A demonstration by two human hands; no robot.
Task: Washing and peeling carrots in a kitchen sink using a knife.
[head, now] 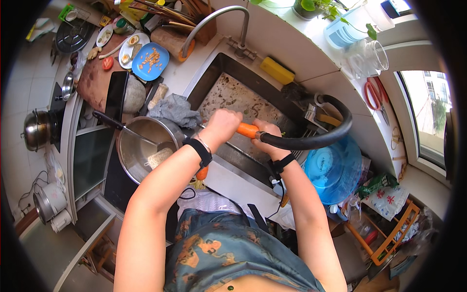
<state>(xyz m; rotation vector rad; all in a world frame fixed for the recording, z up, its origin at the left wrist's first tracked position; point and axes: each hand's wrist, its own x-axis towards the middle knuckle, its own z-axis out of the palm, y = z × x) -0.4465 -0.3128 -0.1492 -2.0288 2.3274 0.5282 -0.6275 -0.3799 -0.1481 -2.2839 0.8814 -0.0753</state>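
An orange carrot (247, 130) lies crosswise over the dirty metal sink (233, 91), between my two hands. My right hand (267, 135) is closed around its right end, beside the mouth of a black hose (310, 143). At the carrot's other end my left hand (223, 122) is curled with its knuckles up; whether it grips the carrot or something else is hidden. Another carrot (201, 173), with pale green stem ends, shows below my left wrist at the counter's front edge. Left of that wrist stands a steel pot (140, 146) with a black-handled utensil (116, 122) in it.
A grey cloth (175, 110) lies between pot and sink. The curved faucet (242, 33) rises behind the basin, near a yellow sponge (277, 70). A blue basin (332, 171) stands at right. A blue plate (150, 61) with orange pieces and a wooden board (93, 82) are at upper left.
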